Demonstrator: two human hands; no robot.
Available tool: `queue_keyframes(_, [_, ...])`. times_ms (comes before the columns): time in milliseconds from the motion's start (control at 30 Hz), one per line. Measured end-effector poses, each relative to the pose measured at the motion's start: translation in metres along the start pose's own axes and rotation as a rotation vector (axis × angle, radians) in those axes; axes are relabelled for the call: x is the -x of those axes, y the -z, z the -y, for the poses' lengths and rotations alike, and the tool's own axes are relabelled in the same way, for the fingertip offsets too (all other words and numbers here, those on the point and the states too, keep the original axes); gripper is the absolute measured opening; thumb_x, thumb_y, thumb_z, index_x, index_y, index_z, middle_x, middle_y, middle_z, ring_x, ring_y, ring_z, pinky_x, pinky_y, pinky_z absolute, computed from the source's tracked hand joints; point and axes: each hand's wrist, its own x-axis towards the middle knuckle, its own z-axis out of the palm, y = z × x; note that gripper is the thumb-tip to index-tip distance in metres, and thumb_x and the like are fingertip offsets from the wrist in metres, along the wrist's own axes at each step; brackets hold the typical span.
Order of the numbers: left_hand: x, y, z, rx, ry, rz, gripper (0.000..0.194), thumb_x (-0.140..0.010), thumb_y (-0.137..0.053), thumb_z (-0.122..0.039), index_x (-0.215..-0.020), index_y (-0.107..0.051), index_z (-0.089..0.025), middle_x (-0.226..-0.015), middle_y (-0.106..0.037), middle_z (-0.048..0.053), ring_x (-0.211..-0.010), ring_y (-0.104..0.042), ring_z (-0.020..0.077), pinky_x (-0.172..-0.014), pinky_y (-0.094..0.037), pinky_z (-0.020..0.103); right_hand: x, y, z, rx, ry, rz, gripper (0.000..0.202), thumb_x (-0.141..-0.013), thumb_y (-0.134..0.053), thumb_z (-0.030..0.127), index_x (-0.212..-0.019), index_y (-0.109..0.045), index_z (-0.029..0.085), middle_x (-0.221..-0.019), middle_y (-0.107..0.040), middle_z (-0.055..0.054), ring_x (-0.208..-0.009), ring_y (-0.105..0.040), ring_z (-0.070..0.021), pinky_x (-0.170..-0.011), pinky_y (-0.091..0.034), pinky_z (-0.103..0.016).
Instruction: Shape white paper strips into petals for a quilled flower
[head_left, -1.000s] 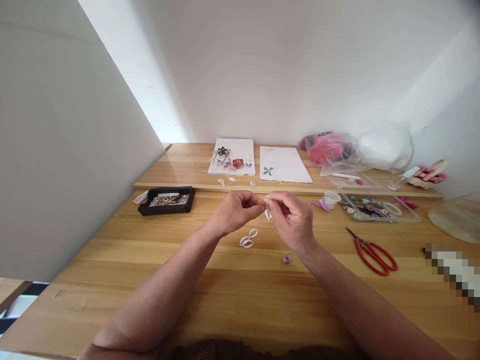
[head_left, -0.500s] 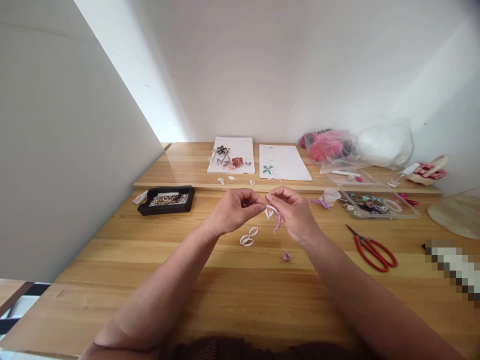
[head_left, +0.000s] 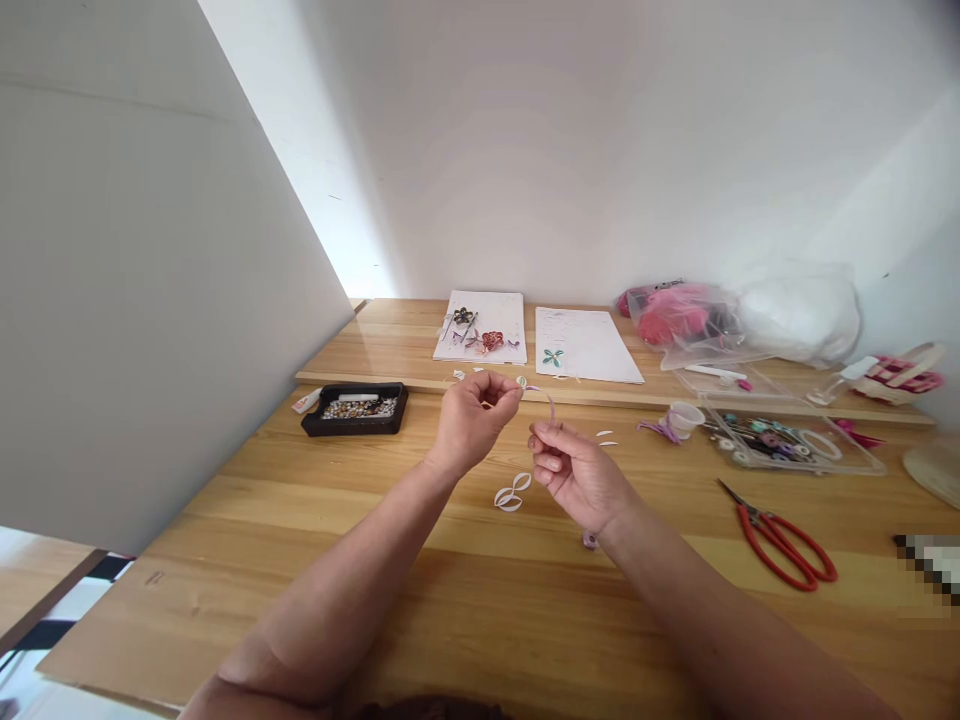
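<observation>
A narrow purple paper strip (head_left: 552,406) curves between my two hands above the table. My left hand (head_left: 472,418) pinches its upper end between thumb and fingertips. Lower and to the right, my right hand (head_left: 576,470) has thumb and finger closed on the strip's other end, with the remaining fingers curled. White leaf-shaped paper loops (head_left: 513,494) lie on the table below and between the hands. A small purple coil (head_left: 590,540) sits under my right wrist, partly covered by it. Thin white paper pieces (head_left: 607,438) lie right of my right hand.
Red-handled scissors (head_left: 784,545) lie at the right. Behind them are an open clear box (head_left: 795,450) of small tools and a white cup (head_left: 682,420). A black tray (head_left: 352,425) of beads stands left. Paper sheets (head_left: 589,340) with paper flowers rest on the raised back ledge.
My right hand has moved down and away from my left, and the purple strip now stretches between them. The view has shifted slightly, so the table items appear lower and mostly further right.
</observation>
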Motion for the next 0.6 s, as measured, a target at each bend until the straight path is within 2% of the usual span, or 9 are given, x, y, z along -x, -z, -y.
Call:
queue_keyframes(167, [-0.0013,0.0013,-0.0004,-0.051,-0.015,-0.044,0.012,-0.072,-0.071,-0.027,-0.072,-0.067,-0.015,-0.068,-0.064,0.000,-0.059,-0.051,0.0093,-0.057,-0.040,0.023,0.0052,-0.0059,-0.0058,0.000,0.057,-0.056,0.027,-0.063,-0.088,0.026,-0.069,-0.064,0.015,-0.063,-0.054,0.005,-0.047,-0.031,-0.0019,-0.044,-0.030,-0.017])
queue_keyframes(267, [-0.0004,0.0027,-0.0039,-0.069,0.011,-0.001,0.013,-0.072,-0.071,-0.027,-0.070,-0.065,-0.016,-0.064,-0.061,-0.001,-0.056,-0.048,0.0084,-0.054,-0.038,0.022,0.0070,-0.0056,-0.0046,0.163,0.271,-0.120,0.030,-0.064,-0.088,0.029,-0.065,-0.061,0.017,-0.057,-0.049,0.007,-0.046,-0.029,-0.0030,-0.043,-0.025,-0.019])
queue_keyframes(367, [0.0006,0.0033,-0.0061,-0.064,0.041,0.042,0.014,-0.072,-0.072,-0.027,-0.069,-0.064,-0.016,-0.062,-0.060,-0.002,-0.055,-0.046,0.0078,-0.053,-0.037,0.022,0.0067,-0.0036,-0.0005,0.368,0.484,-0.166,0.026,-0.068,-0.087,0.033,-0.070,-0.065,0.018,-0.056,-0.051,0.005,-0.047,-0.033,-0.0052,-0.044,-0.023,-0.022])
queue_keyframes(433, [0.0007,0.0031,-0.0053,-0.035,0.051,0.040,0.014,-0.073,-0.072,-0.027,-0.070,-0.065,-0.015,-0.063,-0.060,-0.002,-0.055,-0.046,0.0076,-0.053,-0.037,0.022,0.0060,-0.0036,0.0015,0.358,0.466,-0.163,0.027,-0.067,-0.087,0.034,-0.070,-0.066,0.018,-0.057,-0.051,0.005,-0.047,-0.033,-0.0054,-0.044,-0.024,-0.022])
queue_keyframes(600, [-0.0012,0.0039,-0.0002,-0.066,-0.004,-0.025,0.015,-0.075,-0.071,-0.029,-0.075,-0.068,-0.015,-0.068,-0.064,0.000,-0.058,-0.050,0.0087,-0.056,-0.040,0.022,0.0072,-0.0098,-0.0027,0.129,0.209,-0.136,0.029,-0.060,-0.090,0.033,-0.070,-0.067,0.017,-0.062,-0.053,0.005,-0.048,-0.033,-0.0041,-0.045,-0.032,-0.022])
